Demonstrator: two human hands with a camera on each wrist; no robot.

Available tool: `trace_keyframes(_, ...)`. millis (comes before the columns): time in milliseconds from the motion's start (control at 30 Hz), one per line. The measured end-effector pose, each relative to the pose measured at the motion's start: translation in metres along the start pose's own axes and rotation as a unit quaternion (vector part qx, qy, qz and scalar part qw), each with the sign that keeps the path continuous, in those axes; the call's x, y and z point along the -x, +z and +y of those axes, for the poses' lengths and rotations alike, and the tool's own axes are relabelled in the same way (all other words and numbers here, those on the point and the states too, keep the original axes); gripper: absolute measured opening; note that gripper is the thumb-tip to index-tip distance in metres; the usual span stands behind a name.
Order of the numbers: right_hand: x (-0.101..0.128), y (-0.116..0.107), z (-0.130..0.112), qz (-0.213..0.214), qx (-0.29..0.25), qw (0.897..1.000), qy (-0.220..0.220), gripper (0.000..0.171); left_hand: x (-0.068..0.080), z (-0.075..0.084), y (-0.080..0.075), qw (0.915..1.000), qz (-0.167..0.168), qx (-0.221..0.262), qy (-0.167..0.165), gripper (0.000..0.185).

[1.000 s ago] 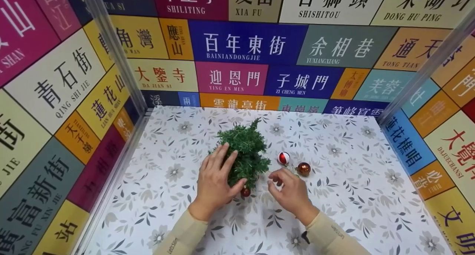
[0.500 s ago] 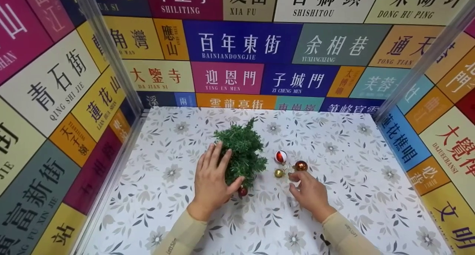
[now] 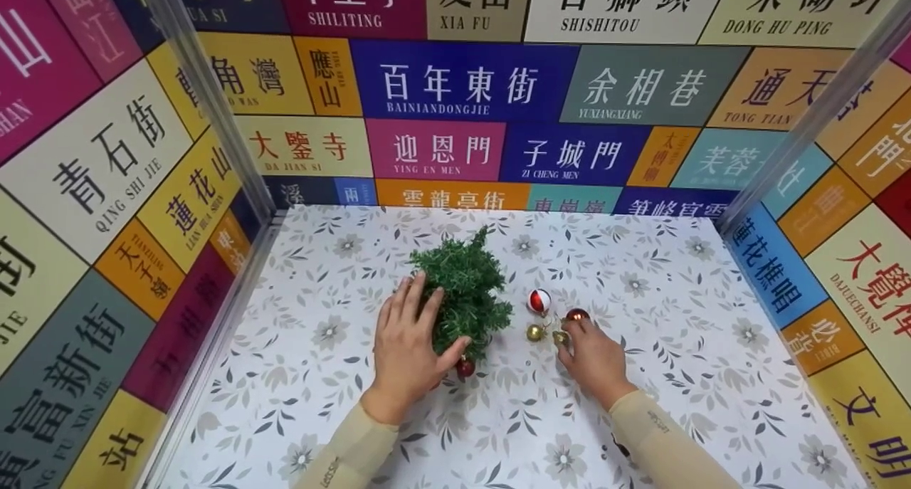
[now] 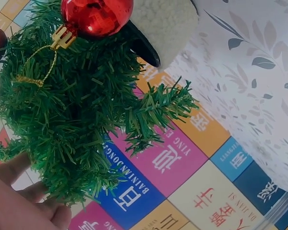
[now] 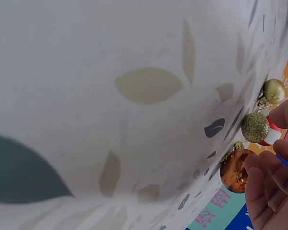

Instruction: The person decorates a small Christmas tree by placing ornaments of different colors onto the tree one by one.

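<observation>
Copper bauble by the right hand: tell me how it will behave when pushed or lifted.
The copper bauble is round and glossy, so it would probably roll on the flat table and slip in the right hand. Its thin-looking shiny shell suggests it is light, perhaps fragile. The cap loop seems the surer hold.

"BAINIANDONGJIE", "YING EN MEN", "ZI CHENG MEN", "SHISHITOU" on back wall panels (image 3: pixel 470 83).
</observation>
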State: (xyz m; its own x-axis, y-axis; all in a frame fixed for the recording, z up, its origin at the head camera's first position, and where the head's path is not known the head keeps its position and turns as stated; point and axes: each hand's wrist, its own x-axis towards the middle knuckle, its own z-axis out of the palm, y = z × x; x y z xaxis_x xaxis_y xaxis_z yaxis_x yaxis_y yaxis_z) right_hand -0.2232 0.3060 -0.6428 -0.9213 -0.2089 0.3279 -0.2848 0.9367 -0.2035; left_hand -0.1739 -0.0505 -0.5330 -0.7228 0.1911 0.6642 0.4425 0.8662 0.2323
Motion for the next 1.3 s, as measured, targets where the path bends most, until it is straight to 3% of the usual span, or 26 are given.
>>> trace_keyframes(367, -0.001, 0.011, -0.001, -0.01, 0.001, 1.0, 0.014, 0.028, 0.002, -0.005, 0.0, 0.9997, 0.005, 0.016, 0.017, 0.073)
trace_keyframes(933, -0.001, 0.014, 0.002, -0.008, 0.005, 1.0, 0.012, 0.031, 0.0, -0.018, -0.01, 0.998, -0.03, 0.03, 0.046, 0.067)
trace_keyframes(1300, -0.003, 0.014, 0.0, 0.0, 0.004, 1.0, 0.008, 0.028, 0.0, -0.031, -0.016, 0.9972, -0.024, 0.043, 0.056, 0.059)
